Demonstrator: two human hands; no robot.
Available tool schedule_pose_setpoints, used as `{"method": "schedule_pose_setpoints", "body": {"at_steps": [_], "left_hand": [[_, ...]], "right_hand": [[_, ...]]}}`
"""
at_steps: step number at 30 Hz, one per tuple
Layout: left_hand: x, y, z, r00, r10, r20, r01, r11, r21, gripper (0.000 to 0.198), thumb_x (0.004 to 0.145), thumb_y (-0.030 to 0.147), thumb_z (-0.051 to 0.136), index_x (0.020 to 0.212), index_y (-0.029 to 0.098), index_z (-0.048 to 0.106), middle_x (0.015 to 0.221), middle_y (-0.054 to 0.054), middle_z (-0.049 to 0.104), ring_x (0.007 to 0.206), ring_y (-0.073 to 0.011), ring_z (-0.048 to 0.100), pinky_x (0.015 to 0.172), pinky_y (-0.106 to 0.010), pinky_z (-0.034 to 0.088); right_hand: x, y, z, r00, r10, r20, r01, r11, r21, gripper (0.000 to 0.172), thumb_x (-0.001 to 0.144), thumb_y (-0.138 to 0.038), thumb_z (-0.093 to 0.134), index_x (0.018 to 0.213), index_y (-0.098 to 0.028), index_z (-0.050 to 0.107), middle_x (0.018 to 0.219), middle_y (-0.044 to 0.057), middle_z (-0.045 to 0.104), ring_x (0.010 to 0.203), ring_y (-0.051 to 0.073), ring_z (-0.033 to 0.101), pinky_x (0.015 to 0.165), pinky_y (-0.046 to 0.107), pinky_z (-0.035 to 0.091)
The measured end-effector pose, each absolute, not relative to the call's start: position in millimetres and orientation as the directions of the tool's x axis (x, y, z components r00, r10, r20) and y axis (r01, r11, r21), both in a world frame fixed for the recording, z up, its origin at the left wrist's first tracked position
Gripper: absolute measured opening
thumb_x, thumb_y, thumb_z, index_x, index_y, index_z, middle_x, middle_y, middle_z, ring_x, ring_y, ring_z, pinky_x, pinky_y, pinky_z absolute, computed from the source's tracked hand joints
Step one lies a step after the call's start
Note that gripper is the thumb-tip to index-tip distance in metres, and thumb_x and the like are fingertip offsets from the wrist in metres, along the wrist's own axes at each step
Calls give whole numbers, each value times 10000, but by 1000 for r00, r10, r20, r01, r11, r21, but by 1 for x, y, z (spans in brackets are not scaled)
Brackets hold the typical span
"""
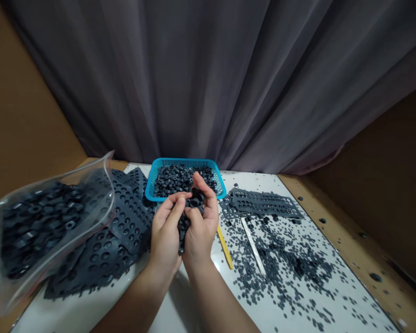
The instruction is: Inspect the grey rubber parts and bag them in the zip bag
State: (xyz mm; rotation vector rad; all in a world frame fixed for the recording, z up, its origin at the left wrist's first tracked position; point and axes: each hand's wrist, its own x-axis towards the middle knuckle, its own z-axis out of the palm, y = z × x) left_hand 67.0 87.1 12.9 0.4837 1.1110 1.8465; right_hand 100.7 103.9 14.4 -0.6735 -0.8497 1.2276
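Observation:
My left hand [164, 231] and my right hand [201, 226] are cupped together over the front edge of a turquoise plastic mesh basket [189, 163]. Between them they hold a clump of small black rubber rings [190, 212], and a short string of rings hangs down between the palms. The basket holds a heap of the same rings [173, 180]. My right fingertips reach over the basket's front part. Near my left hand lie black rubber sheets punched with rows of round holes [125, 231].
A clear zip bag of black rings [45, 226] lies at the left. On the white board [180, 307], a yellow stick [225, 247], a white strip [253, 247], another perforated sheet [265, 203] and many scattered small pieces [284, 273] lie right of my hands. Wooden edging and a grey curtain surround the board.

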Motion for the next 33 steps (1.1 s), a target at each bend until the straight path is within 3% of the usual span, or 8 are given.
{"method": "schedule_pose_setpoints", "body": {"at_steps": [11, 20, 29, 33], "left_hand": [[68, 88, 14, -574, 786, -228, -576, -191, 795, 139, 736, 329, 635, 806, 213, 607, 813, 29, 650, 839, -121, 601, 751, -205, 443], [68, 90, 12, -577, 794, -193, -573, -224, 788, 124, 777, 322, 581, 818, 210, 616, 879, 14, 658, 919, -127, 592, 789, -206, 439], [67, 93, 20, -461, 852, -249, -812, -291, 506, 266, 840, 305, 408, 913, 159, 618, 1014, -78, 667, 1025, -198, 592, 962, -366, 409], [65, 91, 23, -510, 827, -236, -808, -367, 461, 346, 852, 336, 356, 1002, 142, 600, 1136, -118, 628, 1109, -222, 551, 991, -399, 387]], "right_hand": [[99, 108, 11, 118, 987, 108, -510, 154, -846, 391, 631, -33, 421, 947, -194, 586, 1201, 37, 584, 1174, 162, 484, 1027, 383, 347], [101, 106, 12, 94, 991, 93, -591, 131, -796, 373, 620, -53, 397, 902, -190, 599, 1185, 33, 601, 1167, 183, 489, 983, 395, 382], [99, 107, 7, 76, 995, 66, -794, 101, -600, 343, 691, -161, 365, 910, -179, 628, 1123, 42, 640, 1122, 196, 530, 1032, 436, 318], [97, 107, 11, 78, 997, -23, -850, 55, -523, 349, 738, -283, 345, 876, -159, 640, 1077, 69, 661, 1102, 213, 550, 1041, 455, 306]]}}
